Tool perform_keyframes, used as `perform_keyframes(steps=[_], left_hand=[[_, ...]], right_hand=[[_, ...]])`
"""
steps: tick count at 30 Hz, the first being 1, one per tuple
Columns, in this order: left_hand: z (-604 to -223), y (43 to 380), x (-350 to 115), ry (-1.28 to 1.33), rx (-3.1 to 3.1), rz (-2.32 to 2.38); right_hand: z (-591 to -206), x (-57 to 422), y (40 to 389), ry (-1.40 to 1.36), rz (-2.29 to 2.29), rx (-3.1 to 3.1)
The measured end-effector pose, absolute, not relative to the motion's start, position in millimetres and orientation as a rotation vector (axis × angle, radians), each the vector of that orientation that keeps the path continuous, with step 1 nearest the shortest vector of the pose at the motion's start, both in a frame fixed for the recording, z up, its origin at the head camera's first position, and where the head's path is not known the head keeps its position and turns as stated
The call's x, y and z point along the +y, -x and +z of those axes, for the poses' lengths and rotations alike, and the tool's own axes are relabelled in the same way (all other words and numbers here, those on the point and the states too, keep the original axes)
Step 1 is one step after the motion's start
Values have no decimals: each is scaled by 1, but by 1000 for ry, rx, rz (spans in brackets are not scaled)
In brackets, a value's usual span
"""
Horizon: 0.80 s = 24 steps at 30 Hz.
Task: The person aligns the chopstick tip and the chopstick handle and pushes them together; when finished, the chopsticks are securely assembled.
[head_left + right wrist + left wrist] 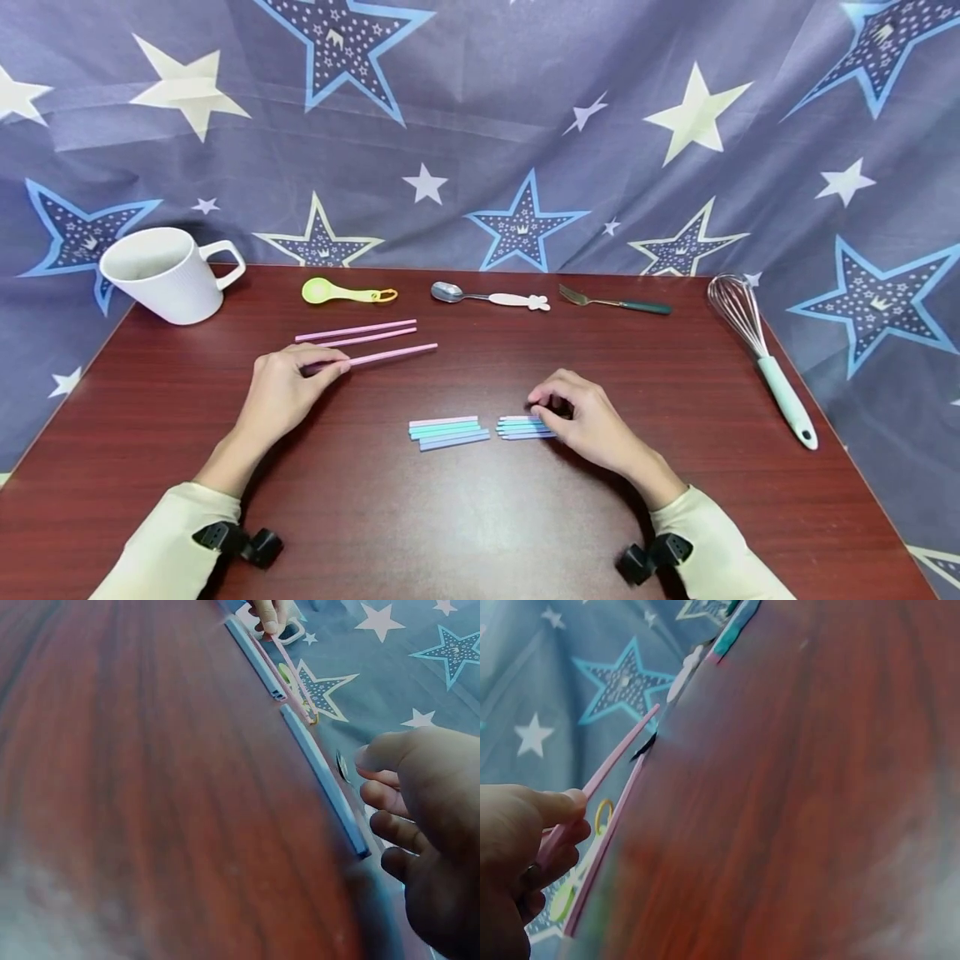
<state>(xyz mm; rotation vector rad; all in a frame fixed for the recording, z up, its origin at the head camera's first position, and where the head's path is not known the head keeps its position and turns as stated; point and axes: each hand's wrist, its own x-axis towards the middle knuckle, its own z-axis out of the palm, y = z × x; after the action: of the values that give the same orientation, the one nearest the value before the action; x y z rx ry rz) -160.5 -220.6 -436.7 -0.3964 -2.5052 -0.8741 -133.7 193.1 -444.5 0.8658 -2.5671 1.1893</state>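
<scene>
My left hand [288,383] pinches a long pink straw [393,355] between thumb and fingers. In the left wrist view this straw [619,754] slants up and away from the fingertips. Two more pink straws [356,331] lie just beyond that hand on the table. At the middle are two side-by-side groups of short straws in pink, green and blue: a left group [448,433] and a right group [517,427]. Over the right end of the right group hovers my right hand [592,421], its fingers loosely curled around nothing. It partly hides that group in the head view.
Along the back of the brown table [480,525] lie a yellow-green measuring spoon [337,292], a spoon with a white handle [491,298] and a fork with a green handle [615,302]. A white mug [168,279] stands back left; a whisk [765,358] lies at the right edge.
</scene>
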Motion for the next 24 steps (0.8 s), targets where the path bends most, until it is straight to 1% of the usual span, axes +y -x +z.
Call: perform_keyframes(steps=[6,14,24], left_hand=[[-443,166,-232,380,-2485,-864],[-449,174,-241,382,-2472,-830],[-457,179,-247,459,-2505,-751]], right_hand=[[-448,193,132,-918,1103,-2605],[-446,192,133,-903,1057,-2679],[-447,193,131,-887,1057,-2725]])
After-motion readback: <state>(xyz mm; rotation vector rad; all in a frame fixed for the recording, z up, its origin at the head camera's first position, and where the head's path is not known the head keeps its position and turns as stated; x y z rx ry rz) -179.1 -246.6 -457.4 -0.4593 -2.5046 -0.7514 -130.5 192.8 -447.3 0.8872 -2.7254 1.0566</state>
